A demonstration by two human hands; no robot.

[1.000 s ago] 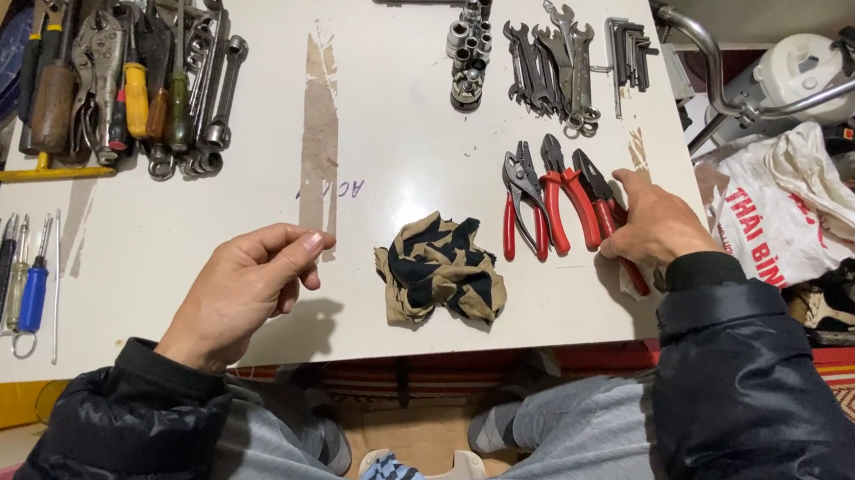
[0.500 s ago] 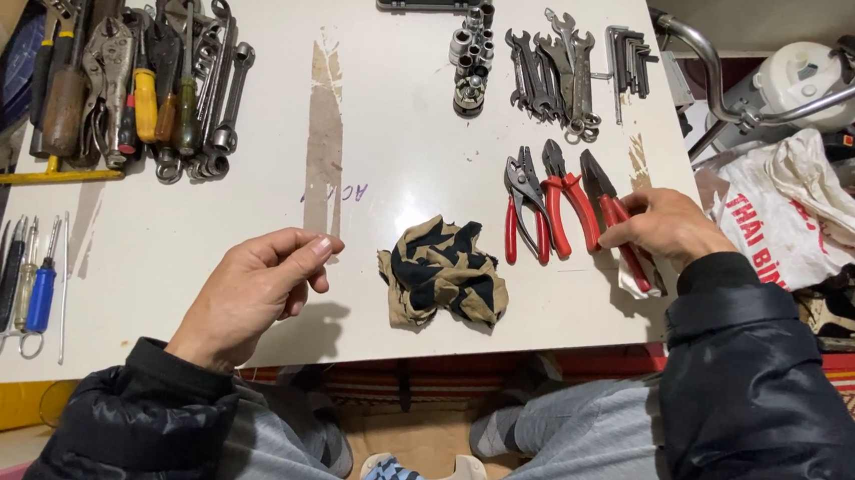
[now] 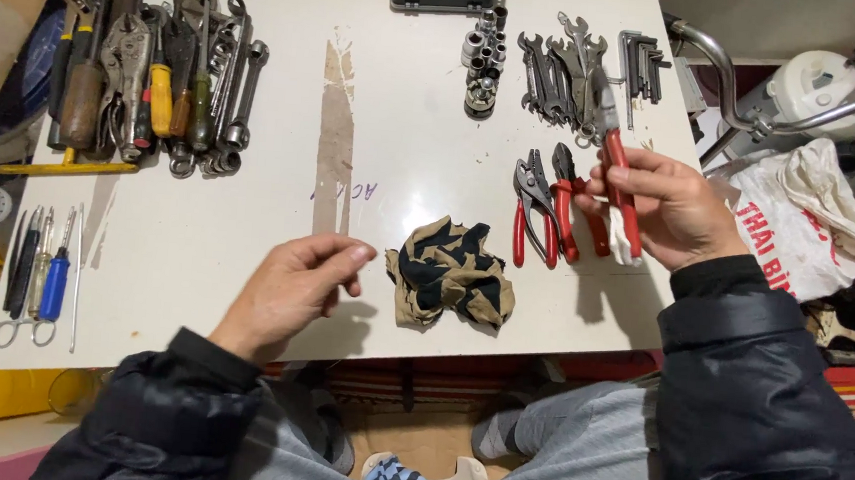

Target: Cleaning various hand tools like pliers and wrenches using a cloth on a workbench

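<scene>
The right hand [image 3: 672, 209] gripped red-handled pliers [image 3: 620, 188], long axis pointing away. The left hand [image 3: 296, 289] rested loosely curled and empty, just left of a crumpled rag [image 3: 451, 284].

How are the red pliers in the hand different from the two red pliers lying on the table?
The held pliers are lifted in the right hand; the two table pliers lie flat, untouched. The held pliers' handles look pressed together, with a whitish end; the table pliers' handles spread apart. All have red handles and dark metal jaws.

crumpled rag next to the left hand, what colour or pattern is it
The crumpled rag is tan with black patches, seen in the head view.
</scene>
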